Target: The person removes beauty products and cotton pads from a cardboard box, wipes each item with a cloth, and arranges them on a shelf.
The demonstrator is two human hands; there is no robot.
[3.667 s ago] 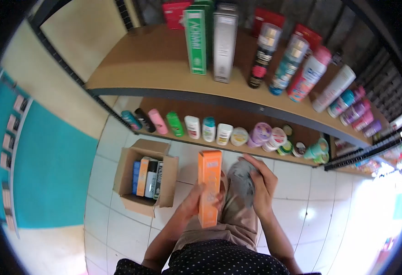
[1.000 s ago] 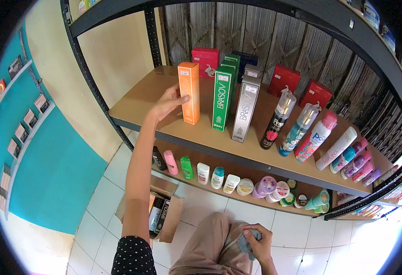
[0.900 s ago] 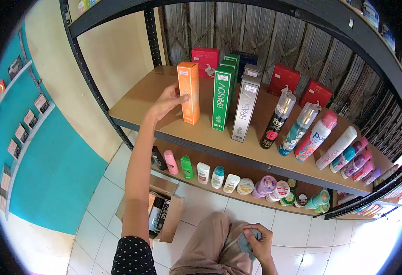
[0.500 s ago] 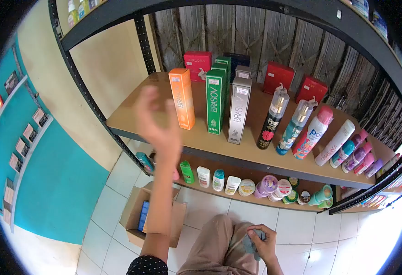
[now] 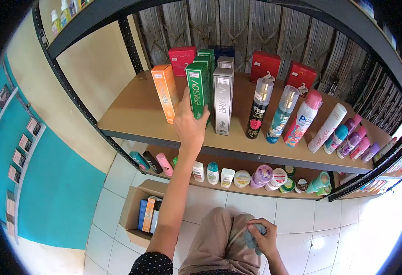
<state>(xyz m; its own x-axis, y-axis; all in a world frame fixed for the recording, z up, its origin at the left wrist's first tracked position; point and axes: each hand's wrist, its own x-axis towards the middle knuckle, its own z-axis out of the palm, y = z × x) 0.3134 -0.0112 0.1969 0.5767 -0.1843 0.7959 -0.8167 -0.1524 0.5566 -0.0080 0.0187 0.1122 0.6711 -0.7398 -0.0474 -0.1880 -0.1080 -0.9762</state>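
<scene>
My left hand (image 5: 191, 120) is on the lower part of a green Brasov box (image 5: 198, 87), its fingers along the left side and the thumb at the right. The green box stands upright on the brown shelf (image 5: 132, 107), with more green boxes behind it. To its left is an orange Brasov box (image 5: 165, 91), partly behind my fingers; to its right stands a silver Brasov box (image 5: 223, 103). Low over my lap, my right hand (image 5: 266, 236) holds a crumpled grey-blue cloth (image 5: 252, 237).
Spray bottles (image 5: 281, 114) and roll-ons line the shelf's right part, with red boxes (image 5: 265, 65) behind. Small bottles and jars (image 5: 242, 178) fill the lower shelf. An open carton (image 5: 132, 208) with several boxes sits on the floor. A black upright post (image 5: 70, 91) borders the shelf.
My left hand has moved right, from the air in front of the orange box to the green box. The right hand keeps holding the cloth. The view has shifted slightly.
</scene>
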